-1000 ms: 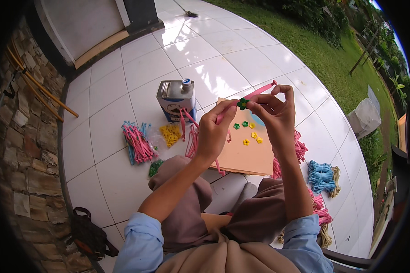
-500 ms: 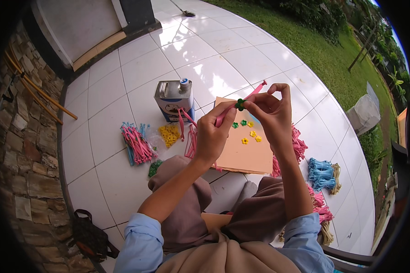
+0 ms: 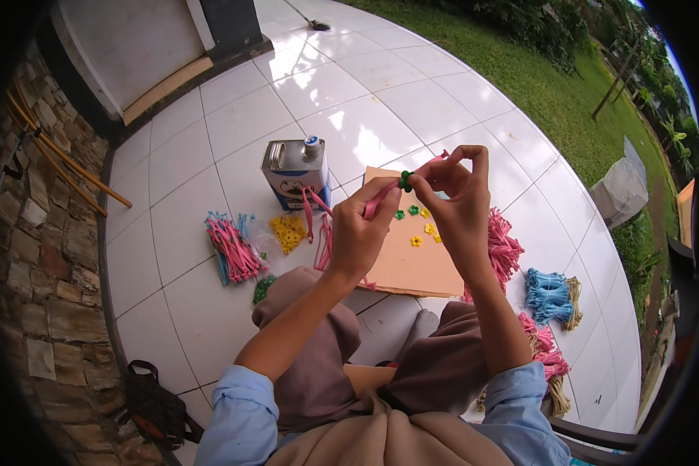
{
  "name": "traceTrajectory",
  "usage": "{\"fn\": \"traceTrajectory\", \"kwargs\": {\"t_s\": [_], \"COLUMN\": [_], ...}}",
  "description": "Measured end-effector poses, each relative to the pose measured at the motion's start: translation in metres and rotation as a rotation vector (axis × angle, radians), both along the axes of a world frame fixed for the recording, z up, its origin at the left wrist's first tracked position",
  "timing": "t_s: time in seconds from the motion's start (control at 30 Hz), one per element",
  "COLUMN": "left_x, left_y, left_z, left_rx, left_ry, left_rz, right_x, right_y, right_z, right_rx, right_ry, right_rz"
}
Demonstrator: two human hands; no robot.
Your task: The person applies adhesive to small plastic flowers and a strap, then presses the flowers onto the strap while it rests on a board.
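Note:
A pink strap [image 3: 375,203] runs between my two hands above a tan board. On it sits a green flower-shaped piece [image 3: 406,182], pinched from both sides. My left hand [image 3: 359,231] is closed round the strap, thumb and forefinger up against the flower. Thumb and forefinger of my right hand [image 3: 460,203] meet at the flower's other side, the remaining fingers curled and raised. The strap's far end shows beyond my right fingers. Below, on the board [image 3: 408,272], lie loose green flowers [image 3: 413,210] and yellow flowers [image 3: 416,241].
A metal can [image 3: 297,167] stands behind the board, pink straps draped near it. Leftward lie a bag of yellow flowers [image 3: 287,233], a pink-and-blue strap bundle [image 3: 235,248] and green pieces [image 3: 263,289]. Pink bundles [image 3: 505,242] and blue bundles [image 3: 550,297] are on the right.
Both hands have shifted very slightly left, still pinching at the green flower. The strap's far end sits lower and closer to my right fingers.

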State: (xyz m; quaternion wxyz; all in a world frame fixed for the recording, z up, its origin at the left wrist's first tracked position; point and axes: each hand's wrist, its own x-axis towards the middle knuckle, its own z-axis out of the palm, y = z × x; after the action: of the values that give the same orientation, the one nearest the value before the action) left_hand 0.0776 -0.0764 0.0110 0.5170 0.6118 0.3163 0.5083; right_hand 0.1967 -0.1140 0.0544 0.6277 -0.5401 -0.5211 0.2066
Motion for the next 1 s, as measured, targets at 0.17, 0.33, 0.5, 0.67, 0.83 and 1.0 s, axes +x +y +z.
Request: {"fn": "traceTrajectory", "kwargs": {"t_s": [0.17,0.33,0.5,0.67,0.83,1.0], "left_x": [-0.001,-0.001,-0.008,-0.007,-0.015,-0.019], "left_y": [0.004,0.003,0.004,0.007,0.007,0.01], "left_z": [-0.003,-0.001,0.004,-0.006,0.007,0.005], "left_rx": [0.046,0.037,-0.032,0.068,0.06,0.13], "left_ry": [0.034,0.025,0.113,0.026,0.216,0.172], "left_rz": [0.071,0.043,-0.062,-0.068,-0.089,-0.049], "right_x": [0.003,0.021,0.011,0.011,0.008,-0.003], "right_y": [0.003,0.004,0.004,0.008,0.005,0.004], "right_z": [-0.005,-0.001,0.0,-0.009,-0.007,0.004], "right_rx": [0.025,0.067,-0.087,-0.01,-0.036,-0.218], "right_ry": [-0.36,-0.34,-0.195,-0.091,-0.09,-0.146], "right_rz": [-0.168,-0.083,0.087,0.179,0.167,0.131]}}
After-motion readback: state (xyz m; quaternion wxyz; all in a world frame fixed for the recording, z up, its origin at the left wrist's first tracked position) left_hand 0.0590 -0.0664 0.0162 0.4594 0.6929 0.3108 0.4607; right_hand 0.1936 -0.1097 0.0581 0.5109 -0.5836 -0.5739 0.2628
